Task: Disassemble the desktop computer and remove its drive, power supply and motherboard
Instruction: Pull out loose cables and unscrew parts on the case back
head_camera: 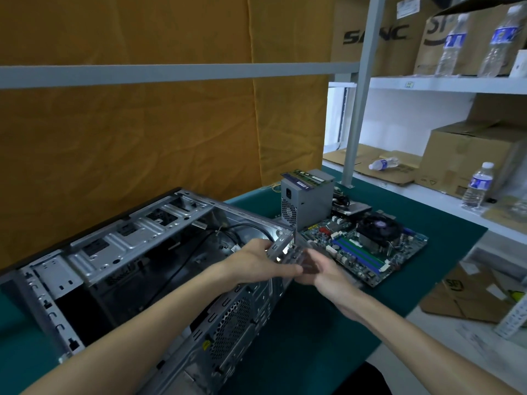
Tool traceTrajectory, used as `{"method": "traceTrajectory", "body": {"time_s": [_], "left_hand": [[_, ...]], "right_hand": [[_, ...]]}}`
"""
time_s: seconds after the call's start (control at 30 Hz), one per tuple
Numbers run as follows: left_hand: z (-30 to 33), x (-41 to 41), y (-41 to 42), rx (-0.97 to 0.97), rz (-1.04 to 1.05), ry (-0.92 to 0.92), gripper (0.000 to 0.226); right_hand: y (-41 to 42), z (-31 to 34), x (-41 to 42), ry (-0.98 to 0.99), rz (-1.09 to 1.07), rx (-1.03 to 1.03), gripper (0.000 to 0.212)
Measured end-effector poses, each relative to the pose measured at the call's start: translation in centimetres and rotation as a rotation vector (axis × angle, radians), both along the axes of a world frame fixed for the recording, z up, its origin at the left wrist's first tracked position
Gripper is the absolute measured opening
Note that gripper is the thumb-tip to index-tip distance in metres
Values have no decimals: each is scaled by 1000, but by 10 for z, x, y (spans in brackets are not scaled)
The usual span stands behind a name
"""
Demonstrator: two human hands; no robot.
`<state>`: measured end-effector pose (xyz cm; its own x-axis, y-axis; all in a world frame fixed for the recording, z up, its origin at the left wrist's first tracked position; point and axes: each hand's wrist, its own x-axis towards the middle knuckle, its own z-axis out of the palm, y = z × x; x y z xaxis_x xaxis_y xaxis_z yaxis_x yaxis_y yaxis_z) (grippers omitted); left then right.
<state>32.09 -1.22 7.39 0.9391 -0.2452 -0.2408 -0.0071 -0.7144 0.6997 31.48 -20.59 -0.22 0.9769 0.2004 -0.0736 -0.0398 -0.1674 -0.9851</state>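
Finishing the strip-down at the case's rear corner

A blurred metal bracket (288,253) is gripped by the left hand (265,262) and pinched by the right hand (322,269) at the case (128,252). Motherboard (368,249) and power supply (306,199) are already set out on the mat (313,323); the drive cannot be told for sure. Freeing the bracket is judged next.

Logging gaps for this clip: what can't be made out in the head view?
- What the right hand holds at the computer case corner: motion-blurred, half covered by the left hand.
- Drive: mostly hidden behind the power supply and motherboard.
- Case's near end: cut off by the bottom edge.
- Power supply label: too small.
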Motion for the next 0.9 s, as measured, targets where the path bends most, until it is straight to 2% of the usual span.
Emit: {"method": "traceTrajectory", "body": {"time_s": [0.07, 0.13, 0.17, 0.27, 0.37, 0.47, 0.53, 0.63, 0.87, 0.9], "left_hand": [[2, -3, 6, -63, -36, -21, 40], [5, -7, 14, -42, -88, -64, 42], [6, -8, 17, -22, -112, -83, 42], [9, -16, 20, -21, -155, -161, 38], [6, -24, 15, 48, -118, -298, 40], [8, -26, 12, 78, -108, -340, 41], [9, -26, 11, 86, -103, -341, 41], [8, -26, 10, 90, -101, -345, 42], [6, -19, 8, 56, -49, -348, 44], [4, -18, 8, 55, -44, -349, 44]], "right_hand": [[-1, 0, -2, -14, -36, 77, 45], [5, 12, 3, -35, -130, 151, 31], [9, 20, 7, -60, -153, 114, 29], [23, 44, 22, -193, -108, -168, 35], [28, 49, 31, -273, -115, -250, 42], [11, 34, 26, -143, 10, 35, 16], [4, 15, 18, -55, 61, 141, 35], [8, 3, 16, -56, -19, 172, 52], [8, 19, 26, 24, 46, 203, 38], [10, 23, 28, 26, 31, 195, 45]]}}
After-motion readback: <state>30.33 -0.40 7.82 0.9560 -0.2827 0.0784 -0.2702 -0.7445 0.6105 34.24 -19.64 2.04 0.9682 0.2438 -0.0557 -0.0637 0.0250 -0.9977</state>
